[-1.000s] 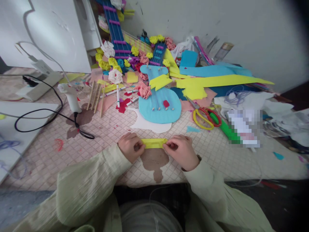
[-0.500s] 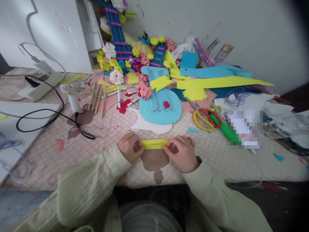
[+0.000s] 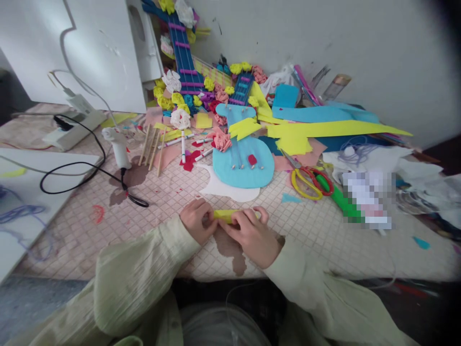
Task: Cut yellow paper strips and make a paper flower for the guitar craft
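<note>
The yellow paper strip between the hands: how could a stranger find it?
Start at the big light-blue guitar shape on the table. Come straight toward the person, to the left hand and right hand. The yellow strip is folded, narrow and pinched between them.

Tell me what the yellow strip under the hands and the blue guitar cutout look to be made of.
Yellow strip: likely thin craft foam or felt, matte, folded flat without sharp creases. Blue guitar cutout: similar matte sheet, cleanly cut edges, no shine.
</note>
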Demonstrator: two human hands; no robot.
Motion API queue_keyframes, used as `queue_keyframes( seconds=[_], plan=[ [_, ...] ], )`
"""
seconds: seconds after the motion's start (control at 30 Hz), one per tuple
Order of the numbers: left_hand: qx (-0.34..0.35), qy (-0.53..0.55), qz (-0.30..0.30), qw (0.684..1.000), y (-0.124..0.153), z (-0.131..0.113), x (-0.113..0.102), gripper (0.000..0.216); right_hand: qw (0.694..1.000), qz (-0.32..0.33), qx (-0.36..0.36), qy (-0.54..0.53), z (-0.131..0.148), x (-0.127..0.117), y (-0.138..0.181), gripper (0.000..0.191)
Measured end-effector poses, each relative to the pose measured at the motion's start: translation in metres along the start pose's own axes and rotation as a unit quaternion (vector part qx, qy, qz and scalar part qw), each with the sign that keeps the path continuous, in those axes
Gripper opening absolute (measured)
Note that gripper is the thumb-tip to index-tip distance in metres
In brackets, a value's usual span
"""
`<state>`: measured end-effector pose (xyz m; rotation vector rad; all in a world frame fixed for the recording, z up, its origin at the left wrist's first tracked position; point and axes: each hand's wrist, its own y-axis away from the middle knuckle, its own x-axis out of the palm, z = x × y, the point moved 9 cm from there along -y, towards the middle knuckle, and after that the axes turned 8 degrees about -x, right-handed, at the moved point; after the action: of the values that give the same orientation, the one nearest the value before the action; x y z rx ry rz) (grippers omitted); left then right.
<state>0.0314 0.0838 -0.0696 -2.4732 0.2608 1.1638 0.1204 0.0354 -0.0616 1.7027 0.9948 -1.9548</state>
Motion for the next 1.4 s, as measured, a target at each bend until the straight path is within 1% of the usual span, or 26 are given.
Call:
queue_keyframes(
  seconds=[0.1, 0.4, 0.63, 0.73, 0.77, 0.83, 0.9, 1.03, 1.13, 1.23, 1.33, 1.4],
  plan=[
    [0.006, 0.006, -0.007, 1.0, 0.001, 0.002, 0.001, 0.015, 1.0, 0.01, 0.008, 0.0, -0.004, 0.002, 0.003, 0.029],
    [0.004, 0.006, -0.007, 1.0, 0.001, 0.004, 0.002, 0.015, 0.998, -0.018, 0.049, 0.018, -0.026, -0.004, 0.024, 0.023],
    [0.01, 0.013, 0.002, 1.0, 0.001, 0.003, 0.002, 0.014, 0.996, -0.04, 0.071, 0.033, -0.041, -0.018, 0.045, 0.028],
    [0.027, 0.037, -0.006, 0.999, 0.001, 0.002, 0.0, 0.006, 0.996, -0.039, 0.074, 0.018, -0.044, -0.02, 0.049, 0.028],
    [0.036, 0.043, -0.009, 0.998, 0.001, 0.0, -0.001, 0.008, 0.997, -0.038, 0.073, 0.01, -0.044, -0.02, 0.049, 0.029],
    [0.062, 0.048, -0.01, 0.997, 0.002, -0.004, -0.001, 0.023, 0.997, -0.039, 0.07, -0.007, -0.044, -0.021, 0.048, 0.031],
    [0.087, 0.042, 0.0, 0.995, 0.004, -0.009, 0.001, 0.03, 0.996, -0.05, 0.073, -0.027, -0.046, -0.023, 0.045, 0.031],
    [0.095, 0.015, 0.027, 0.995, 0.006, -0.011, 0.008, 0.031, 0.993, -0.077, 0.061, -0.058, -0.049, -0.028, 0.035, 0.026],
    [0.093, 0.008, 0.03, 0.995, 0.006, -0.01, 0.009, 0.031, 0.995, -0.07, 0.03, -0.067, -0.049, -0.025, 0.026, 0.029],
    [0.091, 0.001, 0.029, 0.995, 0.005, -0.008, 0.01, 0.031, 0.995, -0.053, 0.011, -0.085, -0.049, -0.018, 0.019, 0.025],
    [0.086, 0.01, 0.026, 0.996, 0.004, -0.007, 0.01, 0.028, 0.993, -0.044, 0.015, -0.107, -0.05, -0.012, 0.014, 0.018],
    [0.084, 0.028, 0.019, 0.996, 0.004, -0.007, 0.008, 0.024, 0.991, -0.047, 0.028, -0.12, -0.053, -0.011, 0.013, 0.016]
  ],
)
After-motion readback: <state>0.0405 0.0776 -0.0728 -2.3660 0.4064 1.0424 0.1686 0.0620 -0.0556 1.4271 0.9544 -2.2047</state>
